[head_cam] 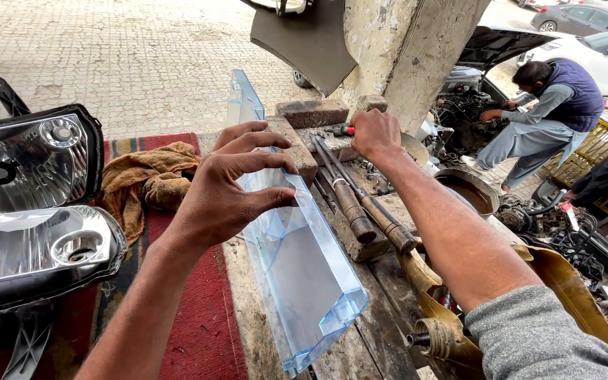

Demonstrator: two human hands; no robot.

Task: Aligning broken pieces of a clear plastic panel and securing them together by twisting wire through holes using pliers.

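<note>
Our left hand (230, 186) has its fingers (265, 163) spread and curled over the upper edge of a clear blue plastic tray (297, 267), thumb pressing the near wall, so the grip pinches one long side. Our right hand (374, 134) is clenched around the handle end of a screwdriver (339, 129) with a red collar, lying on the far part of the wooden bench (374, 345).

The tray stands tilted on that bench, its long body running from the brick end toward us, the near corner hanging close to the bench edge. We judge it light, stiff and brittle: thin see-through walls that would crack under a twist and slide on dusty wood. The thicker rim along the long sides looks the safest place to hold, not the thin panel faces.

Just right of the tray lie 2 long wooden-handled tools (364, 211), near its wall. A brick (312, 112) sits beyond the tray's far end, against a concrete pillar (402, 49). To the left, a brown rag (146, 183) lies crumpled on a red mat (205, 331), and 2 car headlamps (29, 211) crowd the left edge. A yellowish metal part (445, 331) sits under our right forearm. Farther right, a person in a blue vest (550, 112) bends into an open engine bay.
</note>
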